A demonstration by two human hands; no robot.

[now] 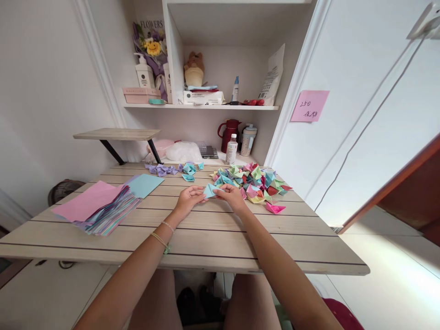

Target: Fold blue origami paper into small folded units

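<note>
A light-blue piece of folded paper (209, 190) is held between both hands just above the wooden table. My left hand (188, 200) pinches its left side, and my right hand (233, 196) grips its right edge. Close behind my right hand lies a pile of folded paper boats (256, 176) in many colours. One pink paper boat (275, 208) sits apart at the front of that pile. Beyond my left hand are several purple folded papers (162, 170) and a few light-blue ones (189, 168).
On the left of the table (206, 247) lies a fanned stack of coloured paper (103, 206). A small raised stand (117, 133) is at the back left. Behind the boats stand a clear bottle (232, 150), a dark red jug (229, 135) and a tumbler (248, 140).
</note>
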